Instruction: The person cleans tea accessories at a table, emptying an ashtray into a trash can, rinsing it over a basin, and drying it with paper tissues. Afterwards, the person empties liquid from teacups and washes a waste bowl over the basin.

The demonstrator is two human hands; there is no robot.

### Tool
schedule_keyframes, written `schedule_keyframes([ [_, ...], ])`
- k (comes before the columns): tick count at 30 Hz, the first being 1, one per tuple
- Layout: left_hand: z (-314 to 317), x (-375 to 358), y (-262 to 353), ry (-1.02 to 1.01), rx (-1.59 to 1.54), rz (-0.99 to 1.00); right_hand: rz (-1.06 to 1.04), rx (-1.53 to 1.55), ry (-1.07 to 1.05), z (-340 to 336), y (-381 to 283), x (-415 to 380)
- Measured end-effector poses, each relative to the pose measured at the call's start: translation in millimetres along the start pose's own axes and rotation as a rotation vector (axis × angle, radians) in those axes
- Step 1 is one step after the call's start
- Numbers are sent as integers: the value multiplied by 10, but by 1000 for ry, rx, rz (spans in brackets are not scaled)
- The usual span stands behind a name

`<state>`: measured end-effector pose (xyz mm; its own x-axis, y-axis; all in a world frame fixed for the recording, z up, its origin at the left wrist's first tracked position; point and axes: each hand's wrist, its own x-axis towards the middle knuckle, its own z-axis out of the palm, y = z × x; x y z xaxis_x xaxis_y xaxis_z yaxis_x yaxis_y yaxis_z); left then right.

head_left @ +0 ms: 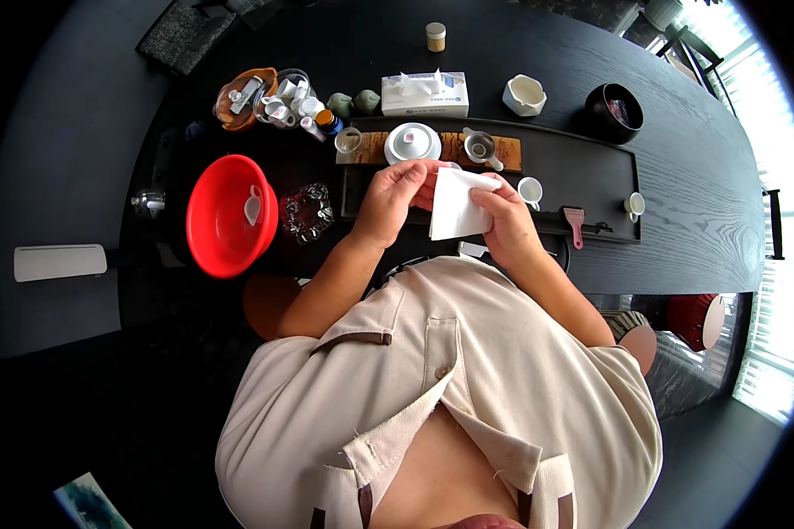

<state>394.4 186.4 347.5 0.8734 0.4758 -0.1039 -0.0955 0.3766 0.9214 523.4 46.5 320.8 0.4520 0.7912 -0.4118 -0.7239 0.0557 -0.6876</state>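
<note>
A folded white tissue [454, 208] hangs in front of my chest, over the near edge of the tea tray [604, 189]. My right hand [508, 219] grips its right side, with the thumb lying across the front. At its upper left edge, my left hand [390, 204] is closed, thumb and fingers pinched on the tissue. Just behind the hands stand a white lidded bowl [412, 141] and a glass pitcher with a strainer [480, 147] on a wooden board [508, 155]. A small white cup [529, 190] sits right of my right hand.
A red basin [213, 216] holding a white spoon-like piece stands left, beside a crumpled clear plastic piece [307, 212]. Behind the tray are a tissue box [424, 94], a white pot [525, 95] and a black bowl [614, 113]. A pink-handled brush [574, 226] lies right, near another cup [634, 205].
</note>
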Motion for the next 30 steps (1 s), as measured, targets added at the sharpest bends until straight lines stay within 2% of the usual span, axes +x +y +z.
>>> schedule_keyframes([
  [4,-42,26,-82,42,115,54,37,16,11,47,-42,-22],
  [11,-52,18,-79,1,180,102,33,-3,8,24,-6,-13],
  [13,-60,25,-78,19,398,164,12,-23,-24,5,12,-9],
  [16,-30,37,-36,106,580,137,6,-46,-3,39,7,-33],
  [22,-34,61,-57,130,445,117,-64,-66,-12,47,8,-11],
  [26,-72,73,-62,100,474,122,-132,-125,-24,27,13,33],
  [28,-61,59,-11,58,57,-2,-203,-178,-28,43,-3,46],
  [30,-62,69,-28,67,14,-20,-220,-183,-27,66,-10,57],
])
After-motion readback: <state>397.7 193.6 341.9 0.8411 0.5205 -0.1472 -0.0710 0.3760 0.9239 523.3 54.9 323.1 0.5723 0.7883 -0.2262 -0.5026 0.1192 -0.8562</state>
